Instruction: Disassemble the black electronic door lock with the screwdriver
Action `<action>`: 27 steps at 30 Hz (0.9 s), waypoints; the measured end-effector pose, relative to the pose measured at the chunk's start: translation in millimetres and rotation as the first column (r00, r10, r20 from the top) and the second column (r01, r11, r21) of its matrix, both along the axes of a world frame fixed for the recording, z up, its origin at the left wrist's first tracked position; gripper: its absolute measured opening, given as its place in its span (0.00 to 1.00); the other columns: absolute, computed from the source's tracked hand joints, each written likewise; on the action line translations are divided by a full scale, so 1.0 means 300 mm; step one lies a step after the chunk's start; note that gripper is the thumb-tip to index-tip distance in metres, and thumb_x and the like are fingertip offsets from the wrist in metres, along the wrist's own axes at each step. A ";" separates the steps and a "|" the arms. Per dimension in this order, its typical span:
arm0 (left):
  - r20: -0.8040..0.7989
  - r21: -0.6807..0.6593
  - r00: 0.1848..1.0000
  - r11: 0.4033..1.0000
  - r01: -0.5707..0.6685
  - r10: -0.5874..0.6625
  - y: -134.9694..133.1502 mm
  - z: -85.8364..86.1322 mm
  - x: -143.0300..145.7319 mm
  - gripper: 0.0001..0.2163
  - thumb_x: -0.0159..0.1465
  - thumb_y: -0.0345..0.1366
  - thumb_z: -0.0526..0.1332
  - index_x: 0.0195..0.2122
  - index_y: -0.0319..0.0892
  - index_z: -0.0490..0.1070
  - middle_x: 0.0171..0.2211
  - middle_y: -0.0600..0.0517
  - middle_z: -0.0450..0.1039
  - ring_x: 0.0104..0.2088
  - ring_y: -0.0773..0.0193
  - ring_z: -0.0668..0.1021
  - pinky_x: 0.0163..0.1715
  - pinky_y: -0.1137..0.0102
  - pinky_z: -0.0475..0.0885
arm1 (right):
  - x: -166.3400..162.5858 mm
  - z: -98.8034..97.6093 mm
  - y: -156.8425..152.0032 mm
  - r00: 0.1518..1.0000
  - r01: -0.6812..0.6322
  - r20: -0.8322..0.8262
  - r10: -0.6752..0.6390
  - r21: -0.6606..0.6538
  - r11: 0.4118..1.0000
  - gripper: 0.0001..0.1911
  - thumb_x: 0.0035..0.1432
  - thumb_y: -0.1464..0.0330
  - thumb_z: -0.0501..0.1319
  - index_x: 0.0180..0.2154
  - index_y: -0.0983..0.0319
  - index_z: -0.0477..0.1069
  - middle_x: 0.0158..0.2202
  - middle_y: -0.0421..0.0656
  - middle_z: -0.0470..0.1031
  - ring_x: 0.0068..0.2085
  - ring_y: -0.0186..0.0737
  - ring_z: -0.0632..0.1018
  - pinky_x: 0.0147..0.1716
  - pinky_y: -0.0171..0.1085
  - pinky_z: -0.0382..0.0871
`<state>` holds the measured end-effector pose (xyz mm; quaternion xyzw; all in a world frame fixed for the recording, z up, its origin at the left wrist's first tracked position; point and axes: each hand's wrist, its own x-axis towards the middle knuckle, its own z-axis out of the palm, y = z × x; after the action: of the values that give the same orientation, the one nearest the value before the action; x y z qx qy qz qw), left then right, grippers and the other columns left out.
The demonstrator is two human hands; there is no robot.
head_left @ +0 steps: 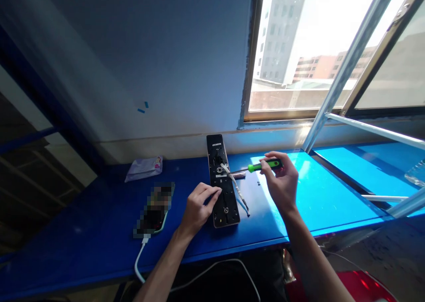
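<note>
A long black panel with a gold rim (222, 181) lies lengthwise on the blue bench (99, 231). A grey cable (236, 187) runs from its middle over its right edge. My left hand (198, 207) rests on the panel's left side, fingers curled with the tips pressed on it. My right hand (281, 181) is closed round the green handle of a screwdriver (262, 165). The screwdriver lies nearly level and its shaft points left toward the middle of the panel.
A phone (155, 210) on a white charging cable (141, 260) lies left of the panel. A small plastic packet (144, 168) sits by the wall. An open window with a metal frame (345, 67) stands at the right. Small screws (258, 183) lie by my right hand.
</note>
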<state>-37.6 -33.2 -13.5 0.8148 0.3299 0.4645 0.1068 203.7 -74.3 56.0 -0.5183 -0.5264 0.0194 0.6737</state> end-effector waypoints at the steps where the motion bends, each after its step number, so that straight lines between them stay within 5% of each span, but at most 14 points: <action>1: -0.044 0.019 0.998 0.999 0.037 -0.036 0.014 0.025 0.016 0.10 0.75 0.39 0.60 0.44 0.44 0.81 0.37 0.48 0.80 0.39 0.58 0.82 0.43 0.65 0.79 | 0.023 -0.039 -0.002 0.997 0.077 -0.033 -0.077 0.016 0.997 0.09 0.67 0.62 0.65 0.45 0.61 0.73 0.38 0.43 0.79 0.35 0.40 0.81 0.35 0.41 0.79; 6: -0.335 0.046 0.914 0.965 0.257 -0.228 0.142 0.130 0.174 0.09 0.74 0.35 0.60 0.45 0.42 0.82 0.41 0.46 0.82 0.42 0.58 0.82 0.47 0.63 0.78 | 0.127 -0.238 -0.020 0.923 0.384 -0.062 -0.380 0.081 0.920 0.15 0.69 0.58 0.66 0.48 0.63 0.75 0.46 0.44 0.79 0.43 0.41 0.81 0.45 0.45 0.79; 10: -0.560 -0.015 0.766 0.928 0.372 -0.316 0.253 0.142 0.341 0.06 0.69 0.29 0.65 0.36 0.41 0.83 0.34 0.48 0.82 0.38 0.58 0.82 0.41 0.67 0.76 | 0.176 -0.326 -0.019 0.883 0.465 0.012 -0.470 0.123 0.877 0.17 0.70 0.58 0.65 0.51 0.63 0.75 0.48 0.45 0.79 0.46 0.43 0.81 0.47 0.48 0.80; 18: -0.757 -0.133 0.553 0.912 0.388 -0.346 0.345 0.093 0.527 0.08 0.60 0.24 0.67 0.28 0.43 0.83 0.30 0.48 0.83 0.33 0.58 0.83 0.35 0.70 0.71 | 0.210 -0.346 0.000 0.856 0.505 0.047 -0.515 0.137 0.852 0.15 0.71 0.58 0.63 0.51 0.61 0.75 0.50 0.46 0.79 0.46 0.42 0.81 0.47 0.47 0.80; 27: -0.775 -0.173 0.527 0.919 0.353 -0.348 0.353 0.082 0.556 0.11 0.60 0.24 0.67 0.38 0.46 0.86 0.35 0.50 0.86 0.37 0.59 0.85 0.36 0.72 0.72 | 0.204 -0.351 -0.001 0.884 0.460 0.028 -0.466 0.124 0.879 0.15 0.71 0.56 0.63 0.50 0.60 0.76 0.47 0.46 0.79 0.44 0.42 0.81 0.45 0.47 0.81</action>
<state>129.1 72.8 11.1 0.9843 0.1707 0.0242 0.0382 264.8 -74.7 -49.1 -0.5902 -0.4066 -0.1870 0.6718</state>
